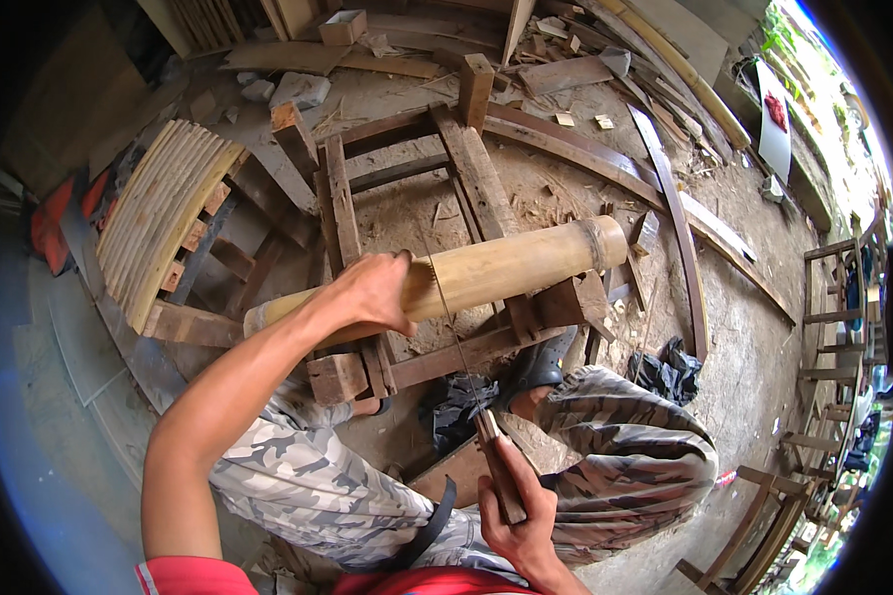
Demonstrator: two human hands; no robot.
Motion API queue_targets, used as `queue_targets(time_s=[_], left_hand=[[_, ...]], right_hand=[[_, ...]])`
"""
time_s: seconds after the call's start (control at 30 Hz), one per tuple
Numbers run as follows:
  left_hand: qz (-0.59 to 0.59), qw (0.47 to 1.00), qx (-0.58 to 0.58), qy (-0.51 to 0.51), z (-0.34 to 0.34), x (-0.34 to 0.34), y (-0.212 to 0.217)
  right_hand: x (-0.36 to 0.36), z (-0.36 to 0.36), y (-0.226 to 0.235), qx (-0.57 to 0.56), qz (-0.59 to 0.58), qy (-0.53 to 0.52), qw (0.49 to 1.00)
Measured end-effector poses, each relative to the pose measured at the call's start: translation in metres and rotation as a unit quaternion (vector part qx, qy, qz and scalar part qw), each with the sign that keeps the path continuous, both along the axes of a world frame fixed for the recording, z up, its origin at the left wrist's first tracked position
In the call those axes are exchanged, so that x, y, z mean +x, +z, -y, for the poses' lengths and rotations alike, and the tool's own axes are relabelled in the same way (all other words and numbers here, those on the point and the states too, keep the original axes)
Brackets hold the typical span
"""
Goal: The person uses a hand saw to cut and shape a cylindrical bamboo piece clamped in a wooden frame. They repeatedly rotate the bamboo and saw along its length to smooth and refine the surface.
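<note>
While left hand (372,293) pins bamboo pole (486,270), right hand (516,511) grips saw (466,382)

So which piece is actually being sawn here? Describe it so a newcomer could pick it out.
Start at the rough wooden sawing frame in the middle of the dirt yard. Lying across it is a thick pale bamboo pole, pinned by the left hand while the right hand works a thin-bladed saw. It is round and yellowish; the surrounding timber is dark and squared.
</note>
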State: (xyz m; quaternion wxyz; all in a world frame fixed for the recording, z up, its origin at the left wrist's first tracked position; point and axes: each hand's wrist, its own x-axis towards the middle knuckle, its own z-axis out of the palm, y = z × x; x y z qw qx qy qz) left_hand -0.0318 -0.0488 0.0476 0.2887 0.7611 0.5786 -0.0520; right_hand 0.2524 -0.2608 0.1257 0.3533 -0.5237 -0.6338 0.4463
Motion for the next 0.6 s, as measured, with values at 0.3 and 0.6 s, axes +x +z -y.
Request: queue_targets(time_s=[0.3,0.6], left_hand=[[-0.017,0.999,0.041,-0.023,0.001,-0.004,-0.009],[-0.016,1.0,0.005,-0.001,0.002,0.003,-0.008]], right_hand=[[-0.029,-0.028,0.001,0.002,0.011,0.003,1.0],[-0.017,0.0,0.045,-0.078,0.005,0.001,0.997]])
